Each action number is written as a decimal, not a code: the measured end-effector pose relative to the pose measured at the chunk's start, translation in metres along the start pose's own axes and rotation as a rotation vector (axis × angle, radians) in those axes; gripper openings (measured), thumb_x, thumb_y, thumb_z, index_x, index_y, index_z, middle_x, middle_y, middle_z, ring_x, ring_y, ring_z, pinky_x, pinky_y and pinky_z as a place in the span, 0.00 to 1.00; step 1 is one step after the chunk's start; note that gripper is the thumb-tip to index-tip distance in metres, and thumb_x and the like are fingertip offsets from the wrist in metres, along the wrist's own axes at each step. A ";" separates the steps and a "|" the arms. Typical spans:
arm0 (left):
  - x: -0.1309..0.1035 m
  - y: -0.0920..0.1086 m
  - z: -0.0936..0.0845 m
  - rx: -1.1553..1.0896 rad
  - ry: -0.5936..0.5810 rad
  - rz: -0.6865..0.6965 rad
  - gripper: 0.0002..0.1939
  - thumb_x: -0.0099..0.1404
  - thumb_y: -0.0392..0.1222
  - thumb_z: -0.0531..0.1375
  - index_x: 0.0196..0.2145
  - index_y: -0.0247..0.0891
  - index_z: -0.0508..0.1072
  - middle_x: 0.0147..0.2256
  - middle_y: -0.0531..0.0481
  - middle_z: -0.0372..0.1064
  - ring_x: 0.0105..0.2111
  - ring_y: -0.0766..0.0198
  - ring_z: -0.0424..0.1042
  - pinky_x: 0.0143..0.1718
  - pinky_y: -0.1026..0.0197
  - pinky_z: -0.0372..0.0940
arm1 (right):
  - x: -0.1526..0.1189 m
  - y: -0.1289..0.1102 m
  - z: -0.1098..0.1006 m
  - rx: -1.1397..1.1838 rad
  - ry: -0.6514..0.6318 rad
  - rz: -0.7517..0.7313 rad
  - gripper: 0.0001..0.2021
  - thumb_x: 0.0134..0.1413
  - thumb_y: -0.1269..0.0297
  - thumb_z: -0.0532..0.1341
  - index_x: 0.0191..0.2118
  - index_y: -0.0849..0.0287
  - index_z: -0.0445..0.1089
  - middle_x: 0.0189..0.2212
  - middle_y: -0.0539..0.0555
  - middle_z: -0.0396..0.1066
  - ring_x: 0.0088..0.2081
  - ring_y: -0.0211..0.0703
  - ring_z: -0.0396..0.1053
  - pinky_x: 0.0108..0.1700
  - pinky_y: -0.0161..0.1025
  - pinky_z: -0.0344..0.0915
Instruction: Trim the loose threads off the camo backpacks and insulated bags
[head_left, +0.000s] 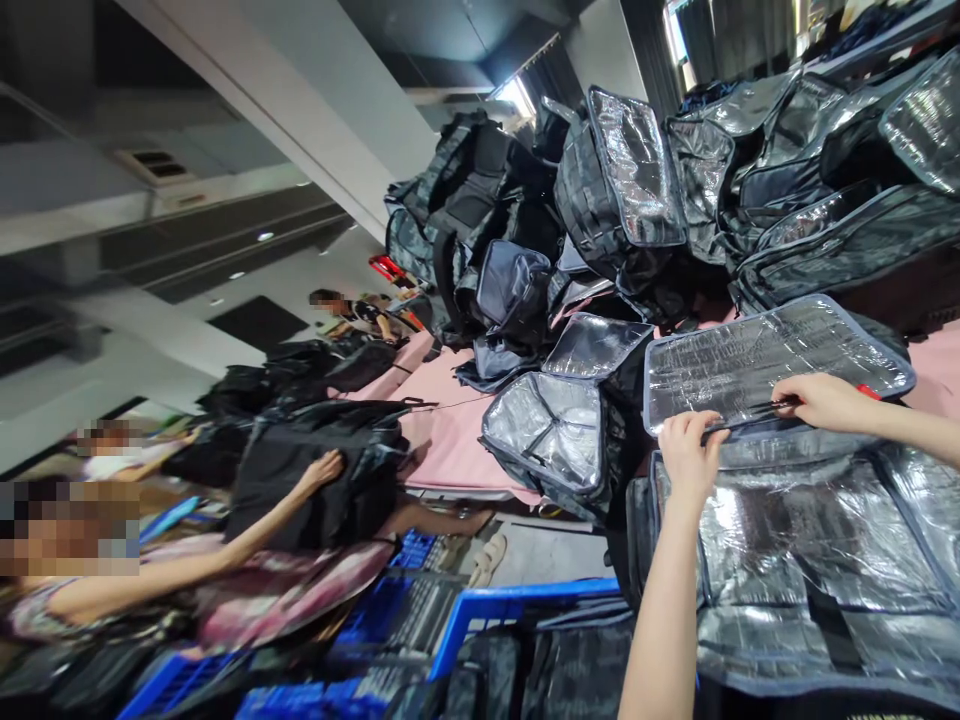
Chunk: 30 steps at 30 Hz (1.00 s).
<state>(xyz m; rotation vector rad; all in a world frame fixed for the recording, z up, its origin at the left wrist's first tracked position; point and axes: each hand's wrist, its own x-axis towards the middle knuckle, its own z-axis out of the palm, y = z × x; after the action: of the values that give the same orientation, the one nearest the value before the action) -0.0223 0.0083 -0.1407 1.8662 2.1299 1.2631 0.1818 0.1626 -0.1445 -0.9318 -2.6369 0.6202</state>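
Note:
A large camouflage backpack with a silver foil lining (810, 530) lies unzipped in front of me, its foil-lined lid (750, 355) raised. My left hand (690, 455) is closed in a pinch on the dark seam between lid and body. To its right, my right hand (817, 402) is closed over the same seam. A slim dark piece shows at its fingertips, and a red end (868, 391) sticks out behind the hand; it looks like a small hand tool, mostly hidden by the fingers. A black strap (831, 615) lies across the foil lining.
More foil-lined backpacks (634, 165) are piled at the back; a smaller one (551, 425) gapes on the pink-covered table (442, 420). Blue crates (525, 600) holding dark bags stand below. At left, a co-worker's hand (326, 468) rests on a black bag (289, 480); other people work beyond.

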 end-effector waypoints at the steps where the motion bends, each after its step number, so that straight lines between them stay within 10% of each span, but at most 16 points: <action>1: 0.001 -0.001 0.000 0.075 -0.009 0.013 0.03 0.63 0.39 0.66 0.37 0.42 0.79 0.38 0.51 0.76 0.43 0.60 0.69 0.47 0.58 0.59 | 0.002 0.000 -0.001 0.005 -0.016 0.000 0.09 0.53 0.59 0.56 0.29 0.55 0.71 0.28 0.50 0.74 0.30 0.44 0.71 0.29 0.36 0.60; 17: 0.029 -0.003 0.003 0.292 -0.350 -0.067 0.11 0.70 0.40 0.56 0.35 0.41 0.78 0.36 0.48 0.76 0.39 0.59 0.73 0.44 0.59 0.64 | -0.012 -0.035 0.003 -0.307 0.301 -0.448 0.14 0.69 0.62 0.49 0.37 0.59 0.69 0.35 0.57 0.70 0.35 0.45 0.65 0.36 0.42 0.50; 30: 0.025 -0.001 0.002 0.311 -0.331 -0.063 0.11 0.69 0.37 0.55 0.35 0.41 0.77 0.36 0.48 0.74 0.39 0.58 0.71 0.43 0.59 0.62 | -0.005 -0.033 0.007 0.087 0.090 -0.305 0.15 0.62 0.50 0.56 0.46 0.54 0.67 0.38 0.54 0.72 0.35 0.43 0.70 0.37 0.38 0.66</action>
<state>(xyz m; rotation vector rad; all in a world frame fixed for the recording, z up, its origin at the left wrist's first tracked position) -0.0291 0.0308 -0.1314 1.9290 2.2716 0.5821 0.1655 0.1338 -0.1353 -0.5048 -2.5753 0.5947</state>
